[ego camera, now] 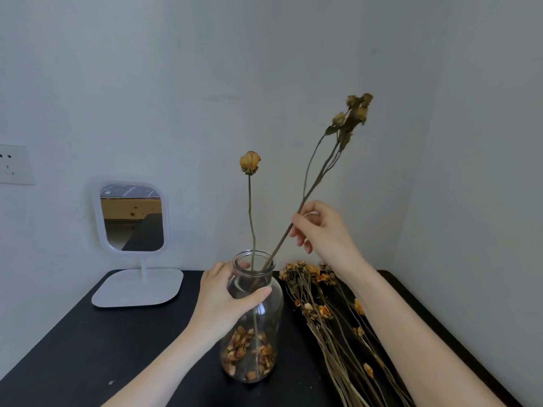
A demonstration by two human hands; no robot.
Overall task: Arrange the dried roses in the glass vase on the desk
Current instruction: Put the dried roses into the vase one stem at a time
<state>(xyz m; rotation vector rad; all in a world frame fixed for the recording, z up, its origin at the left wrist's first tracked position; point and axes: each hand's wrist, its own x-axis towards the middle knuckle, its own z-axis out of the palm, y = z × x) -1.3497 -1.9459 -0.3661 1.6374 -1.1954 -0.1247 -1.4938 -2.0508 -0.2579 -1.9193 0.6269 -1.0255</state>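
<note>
A clear glass vase (266, 324) stands on the black desk (88, 342), with dried petals heaped in its bottom. One dried yellow rose (250, 161) stands upright in it on a long thin stem. My left hand (224, 301) is wrapped around the vase's neck. My right hand (318, 227) pinches the stem of a branched dried rose (354, 111), which slants up to the right with its lower end inside the vase mouth. A bundle of dried roses (326, 312) lies on the desk right of the vase.
A white-framed standing mirror (132, 218) with a flat base sits at the desk's back left. A wall socket (11, 164) is on the wall at far left. The wall is close behind the desk and along its right side.
</note>
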